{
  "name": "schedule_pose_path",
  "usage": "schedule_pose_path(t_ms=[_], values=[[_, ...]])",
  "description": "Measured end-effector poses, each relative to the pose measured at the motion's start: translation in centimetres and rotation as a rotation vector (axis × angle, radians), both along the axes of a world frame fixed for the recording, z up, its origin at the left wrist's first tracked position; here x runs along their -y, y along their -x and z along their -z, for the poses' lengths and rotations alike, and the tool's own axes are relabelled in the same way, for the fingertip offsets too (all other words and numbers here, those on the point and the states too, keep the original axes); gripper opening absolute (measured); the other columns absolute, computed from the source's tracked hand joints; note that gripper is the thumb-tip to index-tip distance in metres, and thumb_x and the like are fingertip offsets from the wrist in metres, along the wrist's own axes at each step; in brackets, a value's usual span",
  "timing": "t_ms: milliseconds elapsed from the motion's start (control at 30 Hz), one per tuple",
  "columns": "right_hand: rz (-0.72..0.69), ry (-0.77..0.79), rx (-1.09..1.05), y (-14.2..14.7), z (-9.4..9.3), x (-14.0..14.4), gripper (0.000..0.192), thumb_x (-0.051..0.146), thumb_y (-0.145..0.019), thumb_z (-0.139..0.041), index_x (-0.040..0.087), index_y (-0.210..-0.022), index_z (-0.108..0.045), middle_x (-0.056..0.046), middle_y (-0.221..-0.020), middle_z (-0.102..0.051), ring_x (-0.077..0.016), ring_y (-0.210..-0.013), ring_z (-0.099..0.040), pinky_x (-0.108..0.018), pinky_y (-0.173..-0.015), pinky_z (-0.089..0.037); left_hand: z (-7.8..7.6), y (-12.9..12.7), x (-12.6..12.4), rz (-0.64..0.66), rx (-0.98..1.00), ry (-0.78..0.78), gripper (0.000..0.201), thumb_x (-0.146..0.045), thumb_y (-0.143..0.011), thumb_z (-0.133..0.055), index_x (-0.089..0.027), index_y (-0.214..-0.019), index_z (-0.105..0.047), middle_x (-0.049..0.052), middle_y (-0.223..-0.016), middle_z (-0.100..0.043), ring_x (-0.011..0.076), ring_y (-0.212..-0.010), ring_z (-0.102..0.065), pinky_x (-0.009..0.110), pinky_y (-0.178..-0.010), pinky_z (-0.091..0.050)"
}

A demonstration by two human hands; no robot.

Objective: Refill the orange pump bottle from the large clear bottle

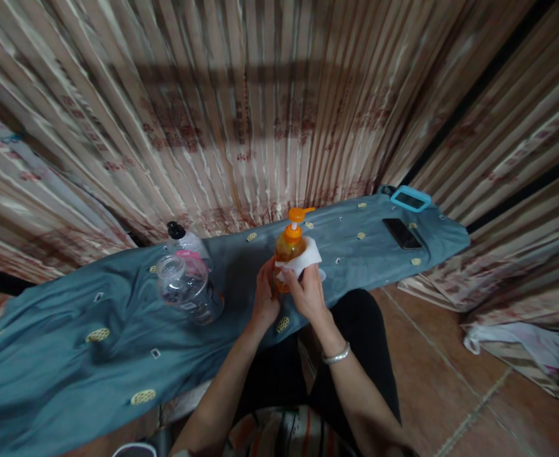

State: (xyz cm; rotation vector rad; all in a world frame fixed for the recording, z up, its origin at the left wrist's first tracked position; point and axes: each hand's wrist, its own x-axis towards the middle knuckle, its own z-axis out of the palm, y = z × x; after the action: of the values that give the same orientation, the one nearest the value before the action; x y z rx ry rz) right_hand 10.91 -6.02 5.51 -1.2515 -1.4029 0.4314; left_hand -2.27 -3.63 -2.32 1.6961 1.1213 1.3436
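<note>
An orange pump bottle stands upright in front of me, its orange pump head pointing right. My left hand is closed around the lower left side of the bottle. A white wipe, paper or cloth I cannot tell, lies against the bottle's front and right side. My right hand is closed on this wipe and presses it to the bottle, the thumb at the front. The hands hide part of the bottle's lower body.
Left of the hands stand a clear plastic bottle without a cap and a bottle with a black pump top. A phone and a blue-framed device lie right on the teal patterned cloth. Striped curtains hang close behind.
</note>
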Motion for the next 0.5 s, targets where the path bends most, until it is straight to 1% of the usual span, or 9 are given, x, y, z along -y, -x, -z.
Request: schedule_pose_path(t_ms=[33, 100, 133, 167, 200, 267, 333, 400, 500], values=[[-0.026, 0.011, -0.015, -0.4, -1.0, -0.9, 0.054, 0.056, -0.097, -0.069, 0.021, -0.138, -0.061, -0.012, -0.146, -0.058, -0.0302, -0.133, -0.057, -0.059, -0.114, -0.046, 0.0, 0.0, 0.0, 0.001, -0.011, 0.003, 0.057, -0.018, -0.095, -0.054, -0.027, -0.151, -0.049, 0.012, -0.155, -0.056, 0.0284, -0.147, -0.053, 0.057, -0.126, -0.044], [-0.101, 0.056, -0.055, -1.0, -2.9, -2.9, 0.045, 0.053, -0.097, -0.07, 0.019, -0.126, -0.065, -0.008, -0.125, -0.067, -0.0242, -0.114, -0.065, -0.05, -0.102, -0.055, 0.0, 0.0, -0.1, 0.003, -0.033, 0.009, 0.06, -0.014, -0.092, -0.053, -0.026, -0.151, -0.049, 0.012, -0.155, -0.057, 0.0283, -0.148, -0.051, 0.058, -0.127, -0.042], [-0.151, 0.089, -0.08, -1.3, -3.7, -3.9, 0.041, 0.052, -0.097, -0.071, 0.018, -0.119, -0.066, -0.006, -0.113, -0.068, -0.0207, -0.102, -0.067, -0.045, -0.094, -0.058, 0.1, 0.1, 0.0, 0.001, -0.039, 0.013, 0.064, -0.011, -0.09, -0.052, -0.026, -0.152, -0.048, 0.012, -0.156, -0.056, 0.0281, -0.149, -0.051, 0.058, -0.128, -0.041], [-0.211, 0.123, -0.111, -1.5, -4.3, -4.7, 0.038, 0.052, -0.098, -0.07, 0.017, -0.114, -0.067, -0.004, -0.105, -0.069, -0.0178, -0.093, -0.067, -0.04, -0.086, -0.059, 0.2, 0.1, 0.0, -0.003, -0.041, 0.019, 0.069, -0.008, -0.087, -0.051, -0.027, -0.153, -0.047, 0.011, -0.157, -0.055, 0.0278, -0.15, -0.05, 0.057, -0.128, -0.041], [-0.271, 0.156, -0.146, -1.7, -4.7, -5.3, 0.037, 0.051, -0.099, -0.069, 0.017, -0.113, -0.067, -0.003, -0.102, -0.069, -0.0161, -0.087, -0.067, -0.037, -0.081, -0.06, 0.3, 0.1, 0.1, -0.006, -0.04, 0.025, 0.073, -0.006, -0.084, -0.051, -0.027, -0.154, -0.045, 0.011, -0.159, -0.054, 0.0275, -0.15, -0.05, 0.057, -0.128, -0.041], [-0.366, 0.212, -0.222, -2.1, -5.0, -5.9, 0.036, 0.05, -0.099, -0.069, 0.016, -0.112, -0.067, -0.003, -0.102, -0.07, -0.0149, -0.084, -0.067, -0.034, -0.077, -0.06, 0.5, 0.1, 0.3, -0.004, -0.032, 0.032, 0.08, -0.004, -0.081, -0.05, -0.029, -0.157, -0.042, 0.01, -0.162, -0.051, 0.027, -0.152, -0.048, 0.057, -0.128, -0.042], [-0.41, 0.25, -0.298, -2.5, -4.7, -5.8, 0.036, 0.048, -0.099, -0.07, 0.016, -0.114, -0.067, -0.004, -0.106, -0.07, -0.0156, -0.087, -0.068, -0.034, -0.078, -0.061, 0.6, 0.0, 0.5, 0.002, -0.026, 0.026, 0.082, -0.004, -0.081, -0.049, -0.03, -0.158, -0.04, 0.01, -0.164, -0.048, 0.0267, -0.154, -0.046, 0.057, -0.127, -0.043], [-0.41, 0.277, -0.371, -2.8, -4.2, -5.5, 0.035, 0.048, -0.099, -0.07, 0.017, -0.116, -0.067, -0.004, -0.107, -0.07, -0.0157, -0.088, -0.068, -0.035, -0.08, -0.061, 0.5, -0.2, 0.7, 0.004, -0.024, 0.015, 0.079, -0.005, -0.083, -0.05, -0.03, -0.157, -0.04, 0.01, -0.165, -0.048, 0.0269, -0.155, -0.045, 0.057, -0.127, -0.043], [-0.366, 0.304, -0.472, -3.2, -3.5, -5.5, 0.038, 0.049, -0.1, -0.068, 0.017, -0.12, -0.066, -0.005, -0.109, -0.069, -0.0159, -0.089, -0.068, -0.035, -0.079, -0.061, 0.3, -0.5, 0.7, 0.001, -0.027, 0.003, 0.073, -0.009, -0.087, -0.052, -0.029, -0.157, -0.041, 0.012, -0.163, -0.049, 0.028, -0.154, -0.046, 0.058, -0.127, -0.043]])
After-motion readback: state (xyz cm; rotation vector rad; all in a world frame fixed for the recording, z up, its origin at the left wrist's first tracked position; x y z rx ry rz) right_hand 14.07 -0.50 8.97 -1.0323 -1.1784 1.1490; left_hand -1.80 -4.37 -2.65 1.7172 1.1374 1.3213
